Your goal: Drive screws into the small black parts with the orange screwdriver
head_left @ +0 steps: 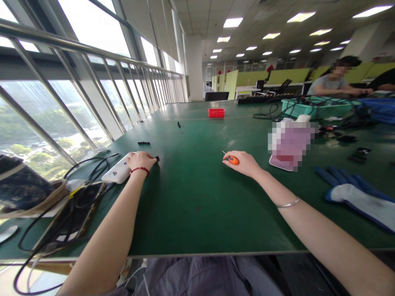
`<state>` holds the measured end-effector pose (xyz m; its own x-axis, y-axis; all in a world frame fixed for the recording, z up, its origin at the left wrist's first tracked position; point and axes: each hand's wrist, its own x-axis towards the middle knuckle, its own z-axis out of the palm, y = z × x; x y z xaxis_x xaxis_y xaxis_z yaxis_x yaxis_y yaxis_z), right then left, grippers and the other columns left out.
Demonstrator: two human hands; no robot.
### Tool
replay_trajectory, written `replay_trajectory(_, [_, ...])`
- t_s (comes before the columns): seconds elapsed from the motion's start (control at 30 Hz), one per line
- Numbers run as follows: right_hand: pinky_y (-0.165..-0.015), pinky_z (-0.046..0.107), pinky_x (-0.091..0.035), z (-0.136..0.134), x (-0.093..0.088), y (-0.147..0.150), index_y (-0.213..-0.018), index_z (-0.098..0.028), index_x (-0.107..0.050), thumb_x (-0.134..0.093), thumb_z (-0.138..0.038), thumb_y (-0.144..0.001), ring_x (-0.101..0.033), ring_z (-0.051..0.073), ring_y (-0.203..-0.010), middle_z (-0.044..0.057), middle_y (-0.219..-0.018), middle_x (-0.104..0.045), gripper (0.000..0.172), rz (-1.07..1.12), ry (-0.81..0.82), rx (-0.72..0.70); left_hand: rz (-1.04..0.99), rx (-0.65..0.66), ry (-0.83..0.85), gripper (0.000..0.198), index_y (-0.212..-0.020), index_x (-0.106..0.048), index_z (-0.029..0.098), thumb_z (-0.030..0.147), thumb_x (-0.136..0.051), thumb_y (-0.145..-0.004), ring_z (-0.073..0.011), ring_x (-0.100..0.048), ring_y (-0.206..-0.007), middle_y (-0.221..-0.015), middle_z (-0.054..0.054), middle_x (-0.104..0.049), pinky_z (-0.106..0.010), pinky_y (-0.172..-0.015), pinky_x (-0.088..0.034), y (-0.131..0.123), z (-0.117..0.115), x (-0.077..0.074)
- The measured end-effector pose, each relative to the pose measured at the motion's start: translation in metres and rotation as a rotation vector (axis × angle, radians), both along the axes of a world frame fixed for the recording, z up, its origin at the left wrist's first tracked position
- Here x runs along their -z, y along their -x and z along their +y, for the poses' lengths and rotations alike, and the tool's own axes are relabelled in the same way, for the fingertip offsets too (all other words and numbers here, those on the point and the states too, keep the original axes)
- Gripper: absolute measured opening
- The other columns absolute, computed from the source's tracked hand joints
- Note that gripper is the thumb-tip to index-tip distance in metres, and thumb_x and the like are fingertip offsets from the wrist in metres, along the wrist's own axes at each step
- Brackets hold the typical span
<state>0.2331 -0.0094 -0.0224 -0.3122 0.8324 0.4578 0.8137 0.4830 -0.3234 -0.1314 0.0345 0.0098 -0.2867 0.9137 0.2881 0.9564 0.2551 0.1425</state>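
In the head view my right hand (242, 163) is closed round an orange-handled screwdriver (233, 160), its thin metal shaft pointing up and left above the green table. To the left, my left hand (142, 161) has its fingertips closed on a small black part (157, 158) whose exact kind is too small to make out. Beneath and beside that hand lies a white device with rounded corners (116, 173), partly covered by the fingers. A short black strip (143, 143) lies just beyond my left hand, and another small black piece (178, 124) sits farther back.
Black cables (101, 166) and a dark phone-like slab (72, 218) lie at the left edge. Right of me are a blurred-out pink item (291, 144), a blue-and-white glove (358, 197) and a green basket (317, 107). A red basket (216, 113) stands ahead; a person (331, 80) sits far right.
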Motion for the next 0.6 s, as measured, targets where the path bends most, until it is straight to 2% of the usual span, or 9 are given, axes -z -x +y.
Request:
replay_trajectory(0.07, [-0.063, 0.029, -0.044, -0.003, -0.004, 0.002, -0.087, -0.026, -0.066, -0.054, -0.044, -0.082, -0.063, 0.019, -0.082, 0.001, -0.096, -0.07, 0.022, 0.063, -0.027, 0.029, -0.08, 0.116, 0.01, 0.024, -0.08, -0.073, 0.022, 0.041, -0.064, -0.068, -0.0314, -0.057, -0.098, -0.089, -0.007, -0.07, -0.039, -0.083, -0.044, -0.01, 0.005, 0.006])
replay_trajectory(0.17, [-0.065, 0.029, -0.044, -0.006, -0.011, 0.007, -0.084, -0.025, -0.067, -0.051, -0.046, -0.083, -0.063, 0.019, -0.079, 0.001, -0.088, -0.07, 0.026, 0.208, -0.061, 0.086, -0.296, 0.456, 0.029, 0.022, -0.084, -0.071, 0.02, 0.034, -0.064, -0.07, -0.0196, -0.063, -0.08, -0.082, -0.003, -0.07, -0.028, -0.074, -0.048, -0.041, 0.007, 0.017])
replay_trajectory(0.27, [-0.066, 0.028, -0.044, -0.01, -0.019, 0.011, -0.08, -0.023, -0.063, -0.052, -0.04, -0.082, -0.062, 0.018, -0.074, 0.001, -0.081, -0.068, 0.021, 0.411, -0.111, 0.123, -0.376, 0.8, 0.015, 0.019, -0.083, -0.071, 0.018, 0.03, -0.063, -0.071, -0.0163, -0.063, -0.077, -0.083, -0.003, -0.069, -0.026, -0.072, -0.05, -0.086, -0.003, 0.03])
replay_trajectory(0.33, [-0.065, 0.028, -0.044, -0.013, -0.026, 0.014, -0.078, -0.021, -0.058, -0.055, -0.036, -0.078, -0.06, 0.016, -0.07, 0.002, -0.08, -0.065, 0.015, 0.557, -0.18, 0.138, -0.4, 0.95, 0.009, 0.016, -0.083, -0.071, 0.018, 0.027, -0.063, -0.071, -0.0157, -0.063, -0.076, -0.082, -0.003, -0.068, -0.026, -0.069, -0.05, -0.115, -0.014, 0.036])
replay_trajectory(0.47, [-0.06, 0.027, -0.043, -0.021, -0.039, 0.017, -0.069, -0.022, -0.047, -0.057, -0.036, -0.075, -0.052, 0.014, -0.061, 0.0, -0.066, -0.055, 0.018, 0.699, -0.26, 0.146, -0.418, 1.054, -0.032, 0.012, -0.08, -0.069, 0.018, 0.025, -0.064, -0.071, -0.016, -0.062, -0.078, -0.084, -0.003, -0.067, -0.027, -0.071, -0.051, -0.148, -0.035, 0.043])
replay_trajectory(0.6, [-0.057, 0.027, -0.04, -0.03, -0.046, 0.02, -0.058, -0.022, -0.043, -0.053, -0.036, -0.078, -0.047, 0.013, -0.054, -0.001, -0.054, -0.046, 0.027, 0.714, -0.332, 0.138, -0.455, 1.015, -0.056, 0.013, -0.083, -0.068, 0.019, 0.023, -0.062, -0.073, -0.0159, -0.062, -0.079, -0.084, -0.002, -0.068, -0.028, -0.074, -0.051, -0.148, -0.037, 0.043])
